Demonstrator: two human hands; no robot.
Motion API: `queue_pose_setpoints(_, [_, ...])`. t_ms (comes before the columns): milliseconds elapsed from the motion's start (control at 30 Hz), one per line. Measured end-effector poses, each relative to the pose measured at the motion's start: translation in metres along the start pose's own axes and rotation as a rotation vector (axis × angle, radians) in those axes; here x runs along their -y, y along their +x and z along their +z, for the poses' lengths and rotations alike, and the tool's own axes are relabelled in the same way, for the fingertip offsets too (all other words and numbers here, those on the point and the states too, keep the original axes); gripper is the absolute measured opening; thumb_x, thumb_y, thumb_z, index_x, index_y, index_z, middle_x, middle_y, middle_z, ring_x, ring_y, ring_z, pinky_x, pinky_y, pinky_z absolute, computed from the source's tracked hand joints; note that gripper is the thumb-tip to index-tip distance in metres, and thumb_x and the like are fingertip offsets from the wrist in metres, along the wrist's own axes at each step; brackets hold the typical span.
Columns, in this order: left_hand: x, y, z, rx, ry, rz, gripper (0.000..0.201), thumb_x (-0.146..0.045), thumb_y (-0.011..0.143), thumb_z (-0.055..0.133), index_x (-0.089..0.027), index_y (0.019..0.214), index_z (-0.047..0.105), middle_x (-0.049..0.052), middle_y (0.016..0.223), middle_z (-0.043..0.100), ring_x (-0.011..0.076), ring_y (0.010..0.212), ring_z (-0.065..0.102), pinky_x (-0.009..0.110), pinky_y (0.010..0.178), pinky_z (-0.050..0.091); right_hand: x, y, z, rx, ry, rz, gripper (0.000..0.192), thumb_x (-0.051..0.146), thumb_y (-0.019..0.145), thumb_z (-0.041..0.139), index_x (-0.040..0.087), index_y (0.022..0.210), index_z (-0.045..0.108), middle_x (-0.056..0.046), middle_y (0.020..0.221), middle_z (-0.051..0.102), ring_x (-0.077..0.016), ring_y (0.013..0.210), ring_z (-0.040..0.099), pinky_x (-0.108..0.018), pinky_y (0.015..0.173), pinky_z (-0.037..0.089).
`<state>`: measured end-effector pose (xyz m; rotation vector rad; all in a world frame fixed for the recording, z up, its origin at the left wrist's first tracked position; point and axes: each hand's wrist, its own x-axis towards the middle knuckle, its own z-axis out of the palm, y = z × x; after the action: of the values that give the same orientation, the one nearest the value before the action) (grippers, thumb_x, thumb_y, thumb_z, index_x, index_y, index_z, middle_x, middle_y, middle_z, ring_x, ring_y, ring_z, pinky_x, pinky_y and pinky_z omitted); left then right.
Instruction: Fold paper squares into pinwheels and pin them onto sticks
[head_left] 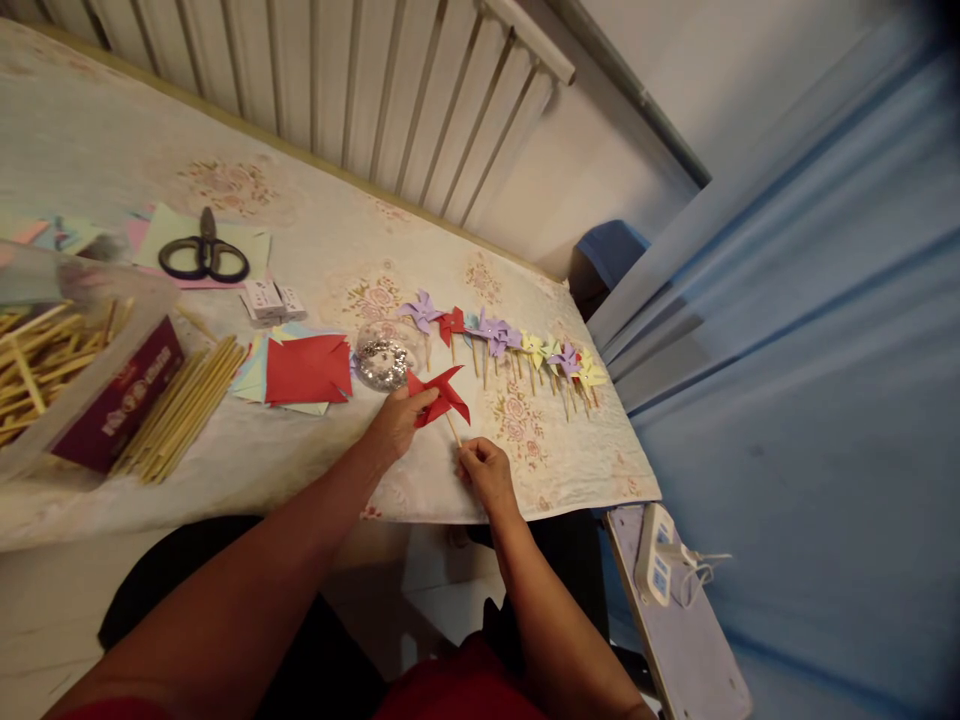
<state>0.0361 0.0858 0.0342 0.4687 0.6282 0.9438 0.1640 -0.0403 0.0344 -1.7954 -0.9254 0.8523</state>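
Note:
A red paper pinwheel (450, 396) on a thin wooden stick is held just above the table's front part. My left hand (399, 420) pinches one side of its folded paper. Lower down, the fingers of my right hand (486, 470) are closed around the stick (454, 430). Just beyond my left hand lies a clear dish of small silvery pins (384, 360). To its left is a stack of cut paper squares (307, 369), red on top. Finished pinwheels in purple, red, blue and yellow (499, 335) lie in a row on the far right of the table.
Black-handled scissors (204, 258) rest on coloured paper, near small white boxes (271, 300). A clear bin of wooden sticks (45, 370) stands at left, with loose sticks (184, 410) beside it. A power strip (655, 555) sits on a stool by the blue curtain (787, 400).

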Motion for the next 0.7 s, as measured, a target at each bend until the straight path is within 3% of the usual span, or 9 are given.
queue_pose_setpoints(233, [0.003, -0.002, -0.005, 0.014, 0.142, -0.105, 0.046, -0.061, 0.083, 0.07, -0.016, 0.09, 0.062, 0.007, 0.084, 0.073, 0.0165, 0.069, 0.07, 0.028, 0.064, 0.055, -0.012, 0.007, 0.001, 0.001, 0.112, 0.1, 0.023, 0.042, 0.072, 0.066, 0.02, 0.068, 0.061, 0.006, 0.047, 0.054, -0.0082, 0.04, 0.038, -0.022, 0.044, 0.027])
queue_pose_setpoints(367, [0.005, -0.004, -0.006, 0.006, 0.301, -0.182, 0.037, -0.049, 0.084, 0.073, -0.014, 0.086, 0.062, 0.009, 0.076, 0.072, 0.0173, 0.061, 0.07, 0.029, 0.063, 0.055, -0.019, 0.009, 0.001, -0.005, 0.173, 0.101, 0.026, 0.044, 0.073, 0.068, 0.019, 0.069, 0.061, 0.007, 0.047, 0.052, -0.0065, 0.038, 0.034, -0.021, 0.041, 0.024])
queue_pose_setpoints(500, [0.004, -0.005, -0.006, 0.01, 0.328, -0.204, 0.023, -0.03, 0.08, 0.076, -0.014, 0.08, 0.06, 0.009, 0.07, 0.072, 0.0166, 0.055, 0.068, 0.027, 0.058, 0.054, -0.021, 0.01, 0.0, 0.001, 0.162, 0.084, 0.028, 0.045, 0.074, 0.069, 0.019, 0.069, 0.06, 0.008, 0.045, 0.05, -0.0061, 0.037, 0.033, -0.02, 0.04, 0.023])
queue_pose_setpoints(700, [0.004, -0.005, -0.009, 0.022, 0.344, -0.213, 0.022, -0.026, 0.077, 0.078, -0.014, 0.081, 0.06, 0.008, 0.068, 0.072, 0.0156, 0.052, 0.067, 0.024, 0.054, 0.051, -0.019, 0.011, -0.002, 0.011, 0.146, 0.086, 0.028, 0.046, 0.074, 0.068, 0.02, 0.068, 0.061, 0.008, 0.044, 0.048, -0.0061, 0.037, 0.033, -0.02, 0.04, 0.023])
